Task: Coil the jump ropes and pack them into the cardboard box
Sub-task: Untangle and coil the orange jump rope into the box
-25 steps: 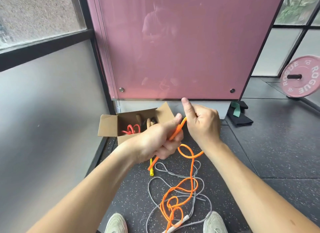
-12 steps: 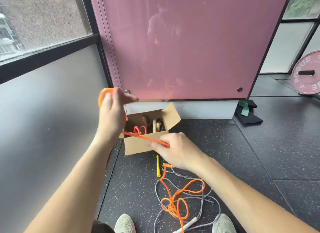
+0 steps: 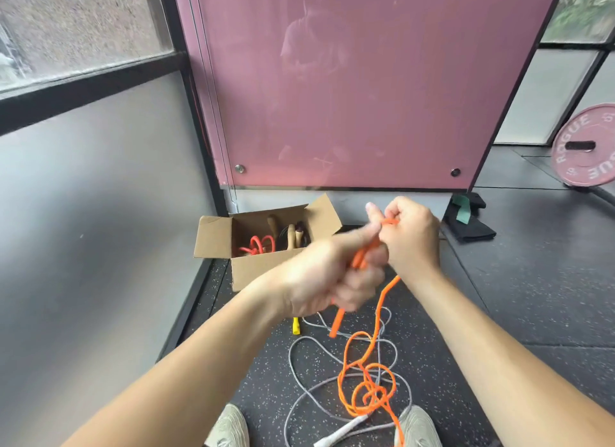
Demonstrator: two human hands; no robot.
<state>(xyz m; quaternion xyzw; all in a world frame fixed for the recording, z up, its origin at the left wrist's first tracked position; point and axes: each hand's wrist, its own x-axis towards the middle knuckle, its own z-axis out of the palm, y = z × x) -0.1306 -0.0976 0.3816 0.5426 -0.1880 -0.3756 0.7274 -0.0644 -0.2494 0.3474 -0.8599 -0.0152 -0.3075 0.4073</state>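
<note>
Speckled black rubber floor [image 3: 499, 280] at lower centre bears the tangled thin orange jump rope [image 3: 336, 323]. The left hand [image 3: 332, 277] clenches its handle end, seemingly as an anchor, while the right hand [image 3: 412, 240] pinches the cord, likely to form a loop. An open brown cardboard box [image 3: 263, 273] waits centre-left.

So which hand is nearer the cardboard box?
Left. The left hand overlaps the front right corner of the cardboard box; the right hand sits further right, clear of it.
</note>
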